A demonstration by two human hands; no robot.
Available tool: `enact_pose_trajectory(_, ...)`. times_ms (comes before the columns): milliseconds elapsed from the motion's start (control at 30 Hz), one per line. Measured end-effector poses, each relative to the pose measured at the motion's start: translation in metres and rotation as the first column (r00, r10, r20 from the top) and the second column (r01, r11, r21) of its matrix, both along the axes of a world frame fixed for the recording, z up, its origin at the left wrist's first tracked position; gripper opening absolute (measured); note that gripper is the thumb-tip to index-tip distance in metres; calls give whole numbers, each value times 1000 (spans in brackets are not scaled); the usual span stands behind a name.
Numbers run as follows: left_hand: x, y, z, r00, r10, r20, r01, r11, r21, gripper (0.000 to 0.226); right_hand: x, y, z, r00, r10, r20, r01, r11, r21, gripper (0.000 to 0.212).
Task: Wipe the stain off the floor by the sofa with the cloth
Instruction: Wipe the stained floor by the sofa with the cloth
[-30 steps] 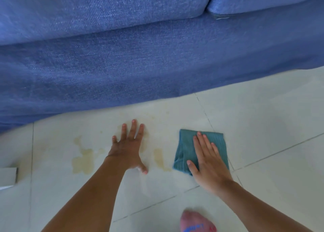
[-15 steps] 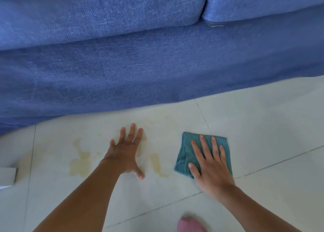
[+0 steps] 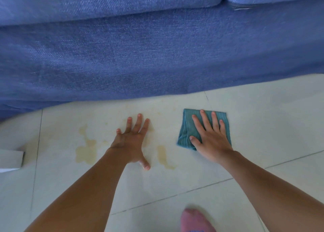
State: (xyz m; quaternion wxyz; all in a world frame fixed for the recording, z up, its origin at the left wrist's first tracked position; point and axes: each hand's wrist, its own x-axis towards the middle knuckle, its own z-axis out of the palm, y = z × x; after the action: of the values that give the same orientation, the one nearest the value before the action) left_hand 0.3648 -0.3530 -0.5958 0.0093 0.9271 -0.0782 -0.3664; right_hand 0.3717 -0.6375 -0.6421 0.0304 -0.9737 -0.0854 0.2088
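My right hand point(image 3: 211, 140) lies flat and wide open on top of the teal cloth point(image 3: 188, 128), with all the fingers spread out and pressing down, not curled around it. The cloth is folded into a small square and sits on the floor point(image 3: 263, 126), close to the bottom edge of the sofa point(image 3: 157, 56). My left hand point(image 3: 132, 141) is flat on the floor too, open with the fingers fanned out, and it has nothing in it. It sits to the left of the cloth, a little apart from it. The stain point(image 3: 86, 152) is yellowish and comes in pieces. The big blotch is to the left of my left hand. A thin streak point(image 3: 164, 157) lies between my two hands, just beside the left thumb and near the cloth's left edge, but the cloth is not on it. Pale yellow smudges spread up toward the sofa. The floor is made of pale tiles with thin dark lines between them. The sofa is blue and fills the top of the view. A pink sock toe point(image 3: 196, 221) shows at the bottom. A grey and white thing point(image 3: 10, 159) pokes in at the left edge; I cannot tell what it is.
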Motion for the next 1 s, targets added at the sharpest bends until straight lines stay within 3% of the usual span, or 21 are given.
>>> enact_pose_trajectory(567, 3, 0, -3, 1000, 0, 0, 0, 1000, 0, 160, 79, 60, 4, 979, 199, 51, -203, 974, 97, 74)
enact_pose_trajectory(867, -23, 7, 0, 996, 75, 55, -70, 994, -81, 153, -6, 52, 0, 979, 190, 79, -194, 980, 49, 78)
enact_pose_trajectory(1000, -62, 13, 5, 993, 86, 82, -83, 996, -41, 159, -64, 41, -2, 985, 158, 66, -161, 986, 51, 81)
